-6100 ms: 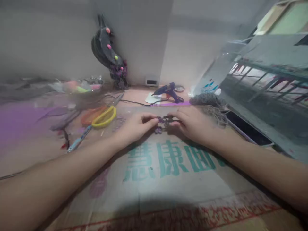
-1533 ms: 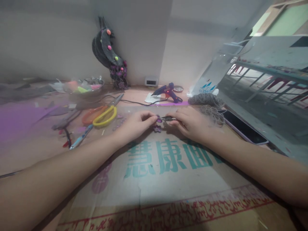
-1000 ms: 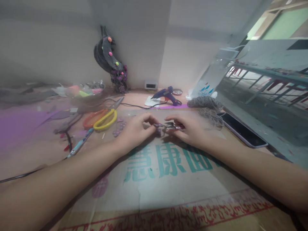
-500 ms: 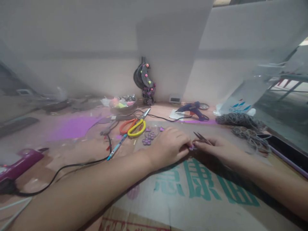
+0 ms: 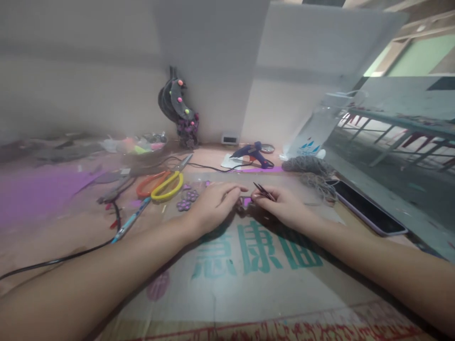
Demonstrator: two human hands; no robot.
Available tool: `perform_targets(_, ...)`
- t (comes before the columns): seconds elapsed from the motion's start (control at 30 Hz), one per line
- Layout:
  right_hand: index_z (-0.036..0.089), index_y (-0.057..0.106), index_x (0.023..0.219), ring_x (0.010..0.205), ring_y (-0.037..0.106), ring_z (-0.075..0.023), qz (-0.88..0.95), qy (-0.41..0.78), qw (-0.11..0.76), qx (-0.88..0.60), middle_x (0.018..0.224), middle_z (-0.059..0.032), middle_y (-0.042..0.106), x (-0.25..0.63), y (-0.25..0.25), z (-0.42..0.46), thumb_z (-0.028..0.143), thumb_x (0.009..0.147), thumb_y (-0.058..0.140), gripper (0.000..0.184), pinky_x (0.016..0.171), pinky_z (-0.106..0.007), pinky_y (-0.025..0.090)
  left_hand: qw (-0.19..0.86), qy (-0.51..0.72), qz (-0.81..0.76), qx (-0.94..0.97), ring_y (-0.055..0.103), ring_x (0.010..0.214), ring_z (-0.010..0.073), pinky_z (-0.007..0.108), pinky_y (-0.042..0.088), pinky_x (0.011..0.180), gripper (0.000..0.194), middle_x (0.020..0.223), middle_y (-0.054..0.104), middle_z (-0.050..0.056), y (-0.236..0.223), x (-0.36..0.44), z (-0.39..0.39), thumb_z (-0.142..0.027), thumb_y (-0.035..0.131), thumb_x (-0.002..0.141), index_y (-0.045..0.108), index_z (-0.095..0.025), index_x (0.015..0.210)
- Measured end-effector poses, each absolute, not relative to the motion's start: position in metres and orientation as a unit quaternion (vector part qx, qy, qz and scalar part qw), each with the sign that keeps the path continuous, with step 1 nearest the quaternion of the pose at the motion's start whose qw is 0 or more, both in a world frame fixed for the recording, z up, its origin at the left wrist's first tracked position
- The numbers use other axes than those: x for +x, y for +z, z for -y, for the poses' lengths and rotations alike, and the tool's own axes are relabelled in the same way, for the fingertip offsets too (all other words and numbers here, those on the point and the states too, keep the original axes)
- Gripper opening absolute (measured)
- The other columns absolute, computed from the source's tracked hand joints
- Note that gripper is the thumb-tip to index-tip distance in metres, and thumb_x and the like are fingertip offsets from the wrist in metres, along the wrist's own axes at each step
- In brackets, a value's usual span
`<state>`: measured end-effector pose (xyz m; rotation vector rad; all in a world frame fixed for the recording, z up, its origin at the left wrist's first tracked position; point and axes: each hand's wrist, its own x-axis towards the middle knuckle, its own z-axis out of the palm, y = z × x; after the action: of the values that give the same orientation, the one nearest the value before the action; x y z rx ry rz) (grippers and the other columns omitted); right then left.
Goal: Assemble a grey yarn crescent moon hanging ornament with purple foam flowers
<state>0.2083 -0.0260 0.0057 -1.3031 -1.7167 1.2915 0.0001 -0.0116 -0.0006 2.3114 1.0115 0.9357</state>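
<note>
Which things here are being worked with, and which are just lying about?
In use:
- pointed tool, in right hand
- purple piece, between the hands
- likely purple flowers

Lying about, seemingly:
- large scissors
- blue glue gun
- grey yarn
- blue pen
- phone

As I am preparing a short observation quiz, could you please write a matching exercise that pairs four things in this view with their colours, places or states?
1. Large scissors
2. Glue gun
3. Phone
4. Pointed tool

A. Dark screen facing up
B. Held in the right hand
C. One orange and one yellow handle
D. Blue, beside the wall

Right pairs: 1-C; 2-D; 3-A; 4-B
</note>
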Motion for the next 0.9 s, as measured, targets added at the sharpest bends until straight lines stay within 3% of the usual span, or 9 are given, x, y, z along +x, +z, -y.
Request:
perform_targets(0.13, 0.019, 0.055, 0.085, 0.044, 0.041, -0.0085, 0.632, 0.506, 0.309, -0.499, 0.053, 0.0072, 0.048, 0.206, 0.009, 0.029, 0.055, 0.081, 0.062, 0.036, 0.039, -0.02, 0.031, 0.271, 0.304, -0.378, 0.831, 0.061, 0.078, 0.0187, 0.028, 0.043, 0.072, 0.033, 0.079, 0.07, 0.002, 0.001, 0.002, 0.011, -0.038, 0.045, 0.094, 0.067, -0.018, 0.08)
perform_targets(0.4, 0.016, 0.062, 0.094, 0.048, 0.04, -0.0077, 0.67, 0.464, 0.324, -0.48, 0.059, 0.006, 0.045, 0.21, 0.003, 0.023, 0.059, 0.082, 0.062, 0.044, 0.043, -0.021, 0.032, 0.371, 0.342, -0.427, 0.75, 0.064, 0.072, 0.0177, 0.027, 0.046, 0.069, 0.029, 0.074, 0.069, 0.002, 0.004, 0.002, 0.011, -0.042, 0.051, 0.09, 0.062, -0.018, 0.077)
perform_targets(0.5, 0.017, 0.061, 0.103, 0.055, 0.048, -0.0113, 0.722, 0.361, 0.35, -0.476, 0.066, 0.0024, 0.052, 0.214, 0.004, 0.023, 0.059, 0.09, 0.05, 0.045, 0.05, -0.025, 0.041, 0.404, 0.353, -0.428, 0.727, 0.065, 0.069, 0.0172, 0.026, 0.047, 0.067, 0.028, 0.071, 0.069, 0.001, 0.005, 0.002, 0.011, -0.043, 0.054, 0.089, 0.062, -0.018, 0.078)
perform_targets(0.57, 0.018, 0.059, 0.108, 0.072, 0.059, -0.0167, 0.766, 0.256, 0.377, -0.454, 0.082, -0.0034, 0.062, 0.217, 0.006, 0.023, 0.055, 0.096, 0.041, 0.043, 0.064, -0.03, 0.048, 0.412, 0.357, -0.424, 0.723, 0.065, 0.07, 0.0174, 0.026, 0.047, 0.069, 0.029, 0.07, 0.068, 0.001, 0.004, 0.002, 0.01, -0.044, 0.055, 0.089, 0.062, -0.018, 0.078)
perform_targets(0.67, 0.018, 0.058, 0.114, 0.092, 0.063, -0.0223, 0.82, 0.121, 0.373, -0.417, 0.102, -0.0091, 0.068, 0.22, 0.01, 0.023, 0.046, 0.099, 0.039, 0.036, 0.078, -0.035, 0.05, 0.397, 0.357, -0.427, 0.73, 0.064, 0.071, 0.0176, 0.026, 0.046, 0.07, 0.03, 0.072, 0.068, 0.002, 0.003, 0.001, 0.007, -0.044, 0.054, 0.088, 0.065, -0.018, 0.077)
perform_targets(0.9, 0.016, 0.066, 0.11, 0.081, 0.063, -0.0225, 0.885, -0.083, 0.225, -0.398, 0.091, -0.0099, 0.072, 0.222, 0.013, 0.023, 0.035, 0.098, 0.045, 0.031, 0.07, -0.033, 0.045, 0.383, 0.36, -0.445, 0.725, 0.061, 0.069, 0.0167, 0.026, 0.045, 0.069, 0.03, 0.07, 0.068, 0.001, 0.002, 0.0, 0.006, -0.042, 0.055, 0.088, 0.062, -0.018, 0.071)
